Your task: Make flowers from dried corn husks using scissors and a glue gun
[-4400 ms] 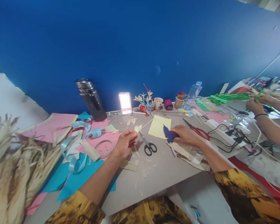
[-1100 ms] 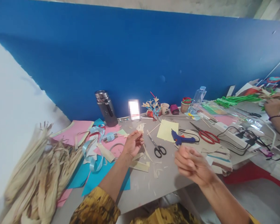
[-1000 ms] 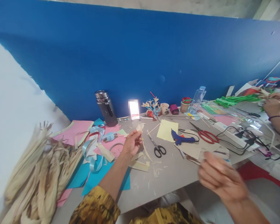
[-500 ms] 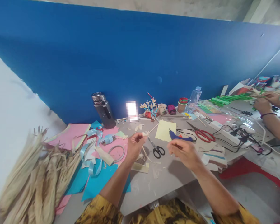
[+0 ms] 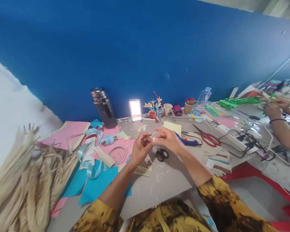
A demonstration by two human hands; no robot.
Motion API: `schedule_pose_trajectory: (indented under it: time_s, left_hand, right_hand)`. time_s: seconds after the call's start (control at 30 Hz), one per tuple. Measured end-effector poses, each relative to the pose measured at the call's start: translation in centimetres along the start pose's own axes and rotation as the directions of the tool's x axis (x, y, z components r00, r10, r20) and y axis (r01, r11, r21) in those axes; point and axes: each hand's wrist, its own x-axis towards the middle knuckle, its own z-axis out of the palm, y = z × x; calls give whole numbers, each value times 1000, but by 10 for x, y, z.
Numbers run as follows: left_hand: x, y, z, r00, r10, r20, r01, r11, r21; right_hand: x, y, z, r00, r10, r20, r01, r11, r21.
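Observation:
My left hand (image 5: pixel 141 150) pinches a small cream-coloured husk flower (image 5: pixel 154 140) on a thin pale stem. My right hand (image 5: pixel 168 140) meets it there, its fingertips closed on the same flower; the fingers hide most of its shape. Just below the hands lie black-handled scissors (image 5: pixel 162 155), their blades partly covered. A blue glue gun (image 5: pixel 189 142) rests right of my right hand. Behind the hands, finished-looking husk flowers on blue stems (image 5: pixel 157 105) stand in a small holder. Husk scraps (image 5: pixel 143 170) lie under my left wrist.
Dried corn husks (image 5: pixel 33 183) heap up at left beside blue paper (image 5: pixel 99 183) and light-blue ribbon (image 5: pixel 94 170). A dark thermos (image 5: pixel 105 111) stands at the back. Red-handled scissors (image 5: pixel 210 139), a power strip (image 5: pixel 232 137) and a co-worker's hands (image 5: pixel 274 109) are at right.
My right hand has moved left from beside the glue gun to the flower in my left hand. The view has shifted slightly.

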Motion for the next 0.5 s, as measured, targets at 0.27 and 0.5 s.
schedule_pose_trajectory:
  time_s: [0.27, 0.5]
  left_hand:
    - [2, 0, -6, 991, -134, -23, 132, 988, -83]
    - [0, 5, 0, 988, -142, -51, 146, 987, 67]
  right_hand:
    - [6, -6, 2, 991, 119, -61, -106, 977, 186]
    - [9, -5, 11, 983, 160, -87, -139, 968, 209]
